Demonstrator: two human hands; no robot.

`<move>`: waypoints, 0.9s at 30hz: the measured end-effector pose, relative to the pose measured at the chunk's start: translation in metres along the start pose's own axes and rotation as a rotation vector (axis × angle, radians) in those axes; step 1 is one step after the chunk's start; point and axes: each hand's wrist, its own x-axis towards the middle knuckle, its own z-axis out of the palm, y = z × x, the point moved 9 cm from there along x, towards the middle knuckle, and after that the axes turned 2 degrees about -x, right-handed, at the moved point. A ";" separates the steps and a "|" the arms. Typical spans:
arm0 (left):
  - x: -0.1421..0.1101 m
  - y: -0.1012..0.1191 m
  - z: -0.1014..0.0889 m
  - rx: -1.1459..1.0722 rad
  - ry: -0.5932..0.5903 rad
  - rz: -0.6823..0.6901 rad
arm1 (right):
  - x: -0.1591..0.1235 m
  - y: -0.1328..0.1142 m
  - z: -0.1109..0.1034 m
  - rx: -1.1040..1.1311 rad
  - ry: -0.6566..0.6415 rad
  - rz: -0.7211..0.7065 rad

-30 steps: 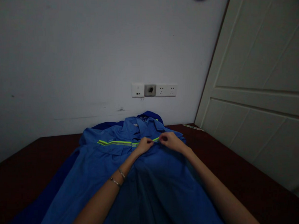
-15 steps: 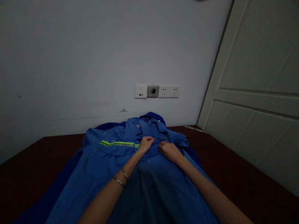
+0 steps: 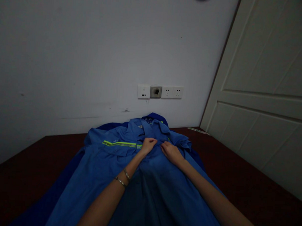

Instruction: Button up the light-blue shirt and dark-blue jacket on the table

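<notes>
A blue work shirt (image 3: 93, 172) with a yellow-green and silver reflective stripe lies spread out, its collar toward the wall. My left hand (image 3: 148, 146), with bracelets on the wrist, pinches the shirt's front near the chest, below the collar. Just to its right, my right hand (image 3: 171, 152) has its fingers curled down and closed on the front of the same shirt. A small gap separates the two hands. What lies under the fingertips is too small and dark to make out.
Darker blue clothing (image 3: 154, 117) shows beneath the shirt, behind the collar and along its sides. A dark red tabletop (image 3: 226, 163) carries it all. Behind are a wall with sockets (image 3: 172, 92) and, at right, a white panelled door (image 3: 262, 131). A thin strip (image 3: 198, 130) lies by the corner.
The view has shifted very slightly. Both hands stay at the same place on the shirt front; the right fingers have moved a little.
</notes>
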 end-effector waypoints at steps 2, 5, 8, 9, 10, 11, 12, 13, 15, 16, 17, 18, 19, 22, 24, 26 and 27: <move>-0.001 0.001 0.001 -0.002 -0.012 0.018 | 0.000 0.001 -0.001 0.044 0.015 0.038; -0.002 0.003 0.004 -0.008 -0.030 0.029 | 0.001 0.003 -0.002 0.085 0.008 0.096; -0.003 0.008 0.003 -0.020 -0.034 0.044 | 0.000 0.004 -0.003 0.103 -0.021 0.116; -0.002 0.011 0.002 -0.026 -0.027 0.053 | -0.001 0.003 -0.007 0.106 -0.014 0.093; -0.002 0.014 0.000 -0.034 -0.014 0.061 | -0.001 0.000 -0.011 0.106 0.005 0.058; -0.001 0.016 -0.003 -0.043 0.005 0.066 | -0.001 -0.003 -0.017 0.105 0.031 0.017; 0.000 0.018 -0.006 -0.053 0.022 0.065 | -0.002 -0.006 -0.022 0.100 0.056 -0.020; 0.001 0.019 -0.008 -0.061 0.037 0.061 | -0.002 -0.007 -0.026 0.093 0.073 -0.045; 0.002 0.021 -0.011 -0.076 0.046 0.051 | -0.002 -0.007 -0.030 0.075 0.079 -0.044; 0.001 0.023 -0.011 -0.083 0.040 0.049 | -0.002 -0.005 -0.030 0.067 0.078 -0.022; 0.001 0.024 -0.011 -0.090 0.030 0.051 | -0.002 -0.003 -0.031 0.060 0.083 0.006; 0.000 0.026 -0.010 -0.095 0.017 0.056 | -0.003 -0.001 -0.032 0.056 0.094 0.037; -0.001 0.028 -0.009 -0.096 0.004 0.061 | -0.003 0.001 -0.032 0.054 0.108 0.063; -0.006 0.032 -0.005 -0.088 -0.023 0.065 | -0.005 0.002 -0.034 0.055 0.144 0.108; -0.008 0.033 -0.003 -0.087 -0.033 0.061 | -0.006 0.002 -0.034 0.052 0.152 0.125; -0.010 0.035 -0.001 -0.086 -0.045 0.066 | -0.007 0.002 -0.035 0.047 0.158 0.140; -0.010 0.035 -0.001 -0.082 -0.049 0.070 | -0.008 0.002 -0.035 0.044 0.163 0.147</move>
